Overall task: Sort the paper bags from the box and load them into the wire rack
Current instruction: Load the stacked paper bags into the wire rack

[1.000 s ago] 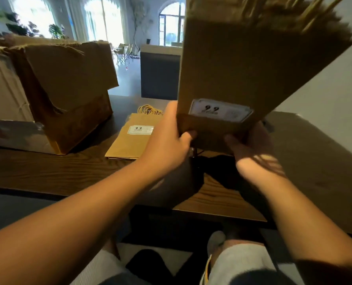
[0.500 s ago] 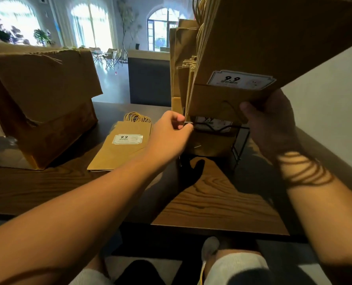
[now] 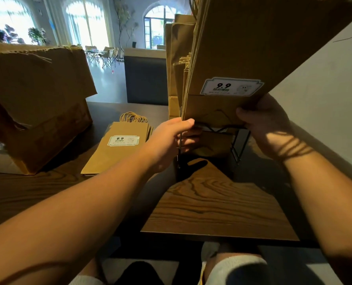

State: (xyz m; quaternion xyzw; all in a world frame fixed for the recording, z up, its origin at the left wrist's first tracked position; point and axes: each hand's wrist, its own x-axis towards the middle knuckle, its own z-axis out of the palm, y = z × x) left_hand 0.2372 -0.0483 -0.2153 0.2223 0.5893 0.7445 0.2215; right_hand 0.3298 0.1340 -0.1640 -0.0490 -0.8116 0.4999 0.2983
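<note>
A stack of flat brown kraft paper bags [image 3: 253,48], the front one bearing a white "9.9" label, is being held tilted above a black wire rack [image 3: 237,140] standing on the dark wood-grain table [image 3: 212,202]. The right hand [image 3: 267,124] is gripping the stack's lower edge, fingers curled round it. The left hand [image 3: 171,140] is reaching to the stack's lower left corner, thumb touching the paper, other fingers curled at the rack's wire front; whether it is truly grasping, I cannot tell. More upright brown bags [image 3: 177,64] are standing in the rack behind. A second flat pile of labelled brown bags with twisted paper handles [image 3: 117,149] is lying on the table just left of the rack, beside a large torn cardboard box [image 3: 37,103].
</note>
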